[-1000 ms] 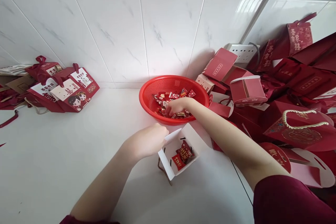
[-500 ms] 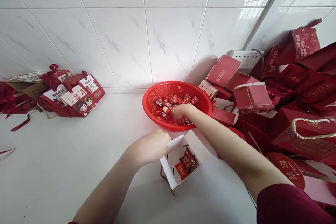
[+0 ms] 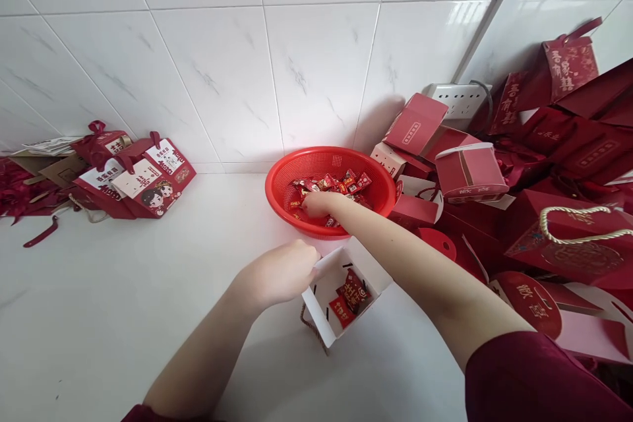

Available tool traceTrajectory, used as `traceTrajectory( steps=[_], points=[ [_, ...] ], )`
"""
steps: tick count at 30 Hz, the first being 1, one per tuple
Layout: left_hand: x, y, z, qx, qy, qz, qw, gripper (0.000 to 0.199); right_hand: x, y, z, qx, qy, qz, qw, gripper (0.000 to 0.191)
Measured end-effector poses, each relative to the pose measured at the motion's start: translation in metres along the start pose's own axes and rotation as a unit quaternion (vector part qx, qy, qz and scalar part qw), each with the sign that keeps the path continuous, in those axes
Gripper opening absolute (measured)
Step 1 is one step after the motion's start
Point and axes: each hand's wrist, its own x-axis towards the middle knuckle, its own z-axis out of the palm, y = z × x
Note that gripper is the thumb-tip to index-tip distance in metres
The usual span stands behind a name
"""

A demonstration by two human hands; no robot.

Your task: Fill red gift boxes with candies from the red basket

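Note:
My left hand (image 3: 284,273) is closed at the upper left edge of an open white-lined gift box (image 3: 322,328), gripping its flap; the fingertips are hidden behind the hand. Inside the box lie a few red wrapped packets (image 3: 350,291), and a twisted cord handle (image 3: 313,331) hangs down its left side. Beyond the box, my right hand (image 3: 316,205) reaches into a red plastic basket (image 3: 275,201). Its fingers curl down among small wrapped candies (image 3: 349,180). Whatever they grasp is hidden by the hand.
Red gift boxes (image 3: 469,175) and bags pile up on the right, around a white power strip (image 3: 457,100). On the left stand decorated red boxes (image 3: 163,188) beside a loose dark red strap (image 3: 41,233). A tiled wall (image 3: 316,66) rises behind the basket.
My right hand has shifted left within the basket, over other candies. My left hand stays at the box flap. The view has shifted slightly.

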Motion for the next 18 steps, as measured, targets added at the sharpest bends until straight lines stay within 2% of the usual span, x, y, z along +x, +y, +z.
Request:
traceTrajectory(
  steps=[6, 8, 12, 15, 16, 18],
  points=[
    [0.0, 0.005, -0.003, -0.021, 0.0, -0.003, 1.0, 0.031, -0.008, 0.01, 0.0, 0.027, 0.019, 0.028, 0.999, 0.028],
    [-0.001, 0.007, -0.004, -0.021, -0.004, -0.003, 1.0, 0.032, -0.021, 0.013, -0.003, 0.054, 0.07, 0.02, 0.996, 0.025],
    [-0.006, 0.011, -0.005, -0.009, 0.01, -0.015, 1.0, 0.035, -0.065, 0.013, -0.001, 0.112, 0.235, -0.011, 0.965, 0.023],
    [-0.014, 0.013, -0.005, 0.052, 0.027, 0.029, 0.998, 0.036, -0.111, 0.008, 0.011, 0.189, 0.337, -0.059, 0.92, 0.024],
    [-0.017, 0.015, -0.006, 0.068, 0.034, 0.046, 0.996, 0.036, -0.127, 0.006, 0.015, 0.268, 0.381, -0.114, 0.877, 0.021],
    [-0.024, 0.017, -0.008, 0.074, 0.054, 0.067, 0.993, 0.037, -0.158, 0.003, 0.022, 0.379, 0.416, -0.203, 0.801, 0.017]
  ],
)
